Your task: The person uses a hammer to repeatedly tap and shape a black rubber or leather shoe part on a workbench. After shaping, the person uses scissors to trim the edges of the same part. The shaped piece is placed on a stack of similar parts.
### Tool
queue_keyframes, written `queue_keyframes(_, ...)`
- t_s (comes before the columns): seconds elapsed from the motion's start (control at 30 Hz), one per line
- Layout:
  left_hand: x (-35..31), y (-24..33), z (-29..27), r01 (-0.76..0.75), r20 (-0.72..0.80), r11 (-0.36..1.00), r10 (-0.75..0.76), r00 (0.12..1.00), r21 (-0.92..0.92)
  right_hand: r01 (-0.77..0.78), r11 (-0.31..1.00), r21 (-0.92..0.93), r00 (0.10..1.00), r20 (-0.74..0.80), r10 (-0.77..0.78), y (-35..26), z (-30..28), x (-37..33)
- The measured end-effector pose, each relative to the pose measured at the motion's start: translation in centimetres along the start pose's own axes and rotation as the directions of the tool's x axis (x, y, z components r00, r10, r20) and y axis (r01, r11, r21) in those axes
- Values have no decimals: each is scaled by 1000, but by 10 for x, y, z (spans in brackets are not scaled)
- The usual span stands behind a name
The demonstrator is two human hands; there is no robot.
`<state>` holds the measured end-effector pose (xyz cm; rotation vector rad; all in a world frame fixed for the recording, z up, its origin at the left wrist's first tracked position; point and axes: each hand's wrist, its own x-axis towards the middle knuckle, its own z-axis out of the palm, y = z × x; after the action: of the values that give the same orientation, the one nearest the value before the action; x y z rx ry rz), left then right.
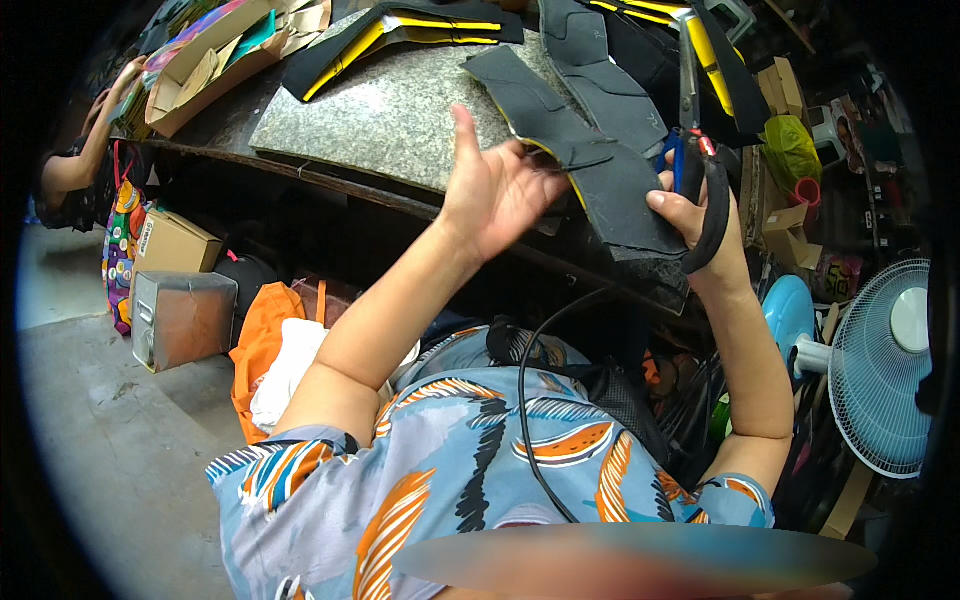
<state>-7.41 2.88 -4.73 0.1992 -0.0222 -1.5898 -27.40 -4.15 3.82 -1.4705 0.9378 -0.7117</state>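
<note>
My left hand [497, 200] is open, thumb raised and fingers slightly blurred. Its fingertips are at the yellow edge of a dark grey padded sheet piece [625, 190]; whether they touch it, I cannot tell. In my right hand [712, 235] is a pair of scissors [688, 95], black loop handles around the hand and blades pointing up and away from me. The right thumb lies at the sheet piece's right edge. Something blue [677, 165] shows beside the scissors, partly hidden. Another grey piece [605, 85] lies just behind on the bench.
A speckled stone slab [375, 135] tops the bench. Folded black pieces with yellow edges [385, 40] lie at its back. An open carton [205, 75] stands far left, near another person's arm [92, 150]. A blue fan [885, 370] stands right; a black cable [522, 400] hangs before me.
</note>
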Motion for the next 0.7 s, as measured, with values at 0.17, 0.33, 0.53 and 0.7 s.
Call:
queue_keyframes(0.17, -39, -33, 20, 138, -111, 932, -106, 988, 335, 51, 982, -180, 994, 102, -32, 2, 8, -7)
queue_keyframes(0.33, -43, -24, 21, -171, 97, 682, 145, 985, 711, 102, 980, -172, 977, 205, -66, 9, 9, -13)
queue_keyframes(0.53, -35, 0, 18, -381, 101, 606, 444, 890, 698, -44, 980, -196, 949, 299, 102, 10, -22, -20)
queue_keyframes(0.7, -26, 11, 14, -480, 135, 562, 544, 828, 674, -186, 979, -78, 858, 473, 201, 2, -35, -30)
